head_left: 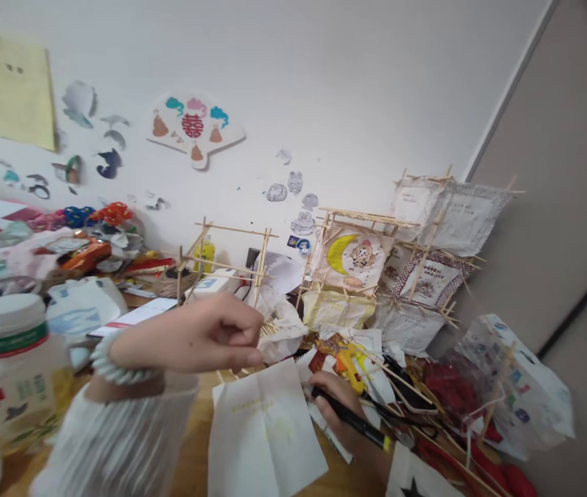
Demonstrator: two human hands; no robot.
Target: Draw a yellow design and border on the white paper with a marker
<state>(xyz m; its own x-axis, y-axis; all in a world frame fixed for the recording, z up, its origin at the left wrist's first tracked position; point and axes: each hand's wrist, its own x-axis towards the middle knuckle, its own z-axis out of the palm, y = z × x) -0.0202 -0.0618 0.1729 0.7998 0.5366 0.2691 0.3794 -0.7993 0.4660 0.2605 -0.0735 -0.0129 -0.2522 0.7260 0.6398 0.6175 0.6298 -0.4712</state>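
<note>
Remotely, I see the right hand (340,426) closed around a slim black yellow-banded marker (355,419) and the left hand (208,333) loosely curled, seemingly empty, near the far edge of a white paper sheet (267,445) on the wooden counter (196,442), likely light, easily creased, best pinned by its edges.

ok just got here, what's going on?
Someone has a black pen in their right hand, beside a creased white sheet with faint yellow marks on the wooden table. Their left hand is curled above the sheet's upper left; can't tell if it holds anything. Behind, a stick structure with decorated panels stands near the wall.
</note>
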